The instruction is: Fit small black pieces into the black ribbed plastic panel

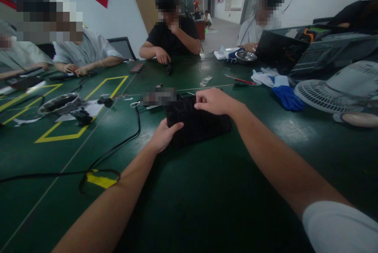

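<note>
A black, flat, pouch-like piece [201, 125] lies on the green table in front of me, slightly raised at its far side. Its exact kind is too dark to make out. My left hand [165, 134] grips its left edge, thumb on top and the other fingers hidden beneath. Over its far edge, my right hand [217, 101] is closed with thumb and forefinger pinched together. Whatever lies between those fingertips is too small to see.
Left of me are a black cable [130, 138], a round metal ring-shaped part [60, 103] and yellow tape outlines. To the right are blue-and-white gloves [285, 93], a white fan [330, 87], a red-handled tool [240, 80] and a metal bowl [245, 56]. Several people sit around the table [189, 198].
</note>
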Motion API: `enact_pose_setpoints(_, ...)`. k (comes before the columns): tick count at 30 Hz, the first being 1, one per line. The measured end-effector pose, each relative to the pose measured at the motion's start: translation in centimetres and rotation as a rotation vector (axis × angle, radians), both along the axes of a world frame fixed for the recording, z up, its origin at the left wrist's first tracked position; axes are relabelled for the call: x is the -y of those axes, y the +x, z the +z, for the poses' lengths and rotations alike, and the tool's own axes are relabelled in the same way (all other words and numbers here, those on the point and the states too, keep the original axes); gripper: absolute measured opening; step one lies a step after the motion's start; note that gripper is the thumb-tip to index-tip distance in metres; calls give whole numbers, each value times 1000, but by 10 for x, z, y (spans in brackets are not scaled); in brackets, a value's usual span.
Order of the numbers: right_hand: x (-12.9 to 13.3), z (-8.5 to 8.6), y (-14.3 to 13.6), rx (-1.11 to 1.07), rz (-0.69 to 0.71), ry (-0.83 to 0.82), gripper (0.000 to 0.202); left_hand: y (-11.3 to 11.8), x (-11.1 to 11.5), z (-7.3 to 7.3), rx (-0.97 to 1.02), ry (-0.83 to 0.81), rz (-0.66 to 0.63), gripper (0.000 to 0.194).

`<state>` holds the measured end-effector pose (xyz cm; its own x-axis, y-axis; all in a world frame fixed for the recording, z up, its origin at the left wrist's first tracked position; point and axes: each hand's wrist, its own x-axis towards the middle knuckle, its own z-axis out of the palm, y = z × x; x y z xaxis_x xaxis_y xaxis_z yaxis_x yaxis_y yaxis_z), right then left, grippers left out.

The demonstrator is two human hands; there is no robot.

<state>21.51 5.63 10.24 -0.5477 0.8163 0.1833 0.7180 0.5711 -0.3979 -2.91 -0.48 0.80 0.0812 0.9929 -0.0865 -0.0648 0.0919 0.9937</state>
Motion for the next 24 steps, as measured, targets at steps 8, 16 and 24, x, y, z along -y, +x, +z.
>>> enact_pose_setpoints(8, 3, 5, 1, -73, 2, -168, 7, 2, 3, 5, -2, -6, -1, 54)
enact_pose_setpoints(16, 1, 3, 6, -112, 33, -231, 6, 2, 3, 3, -3, -6, -3, 51)
enact_pose_setpoints(24, 0, 4, 9, -86, 31, -240, 9, 0, 1, 0, -6, 16, -22, 50)
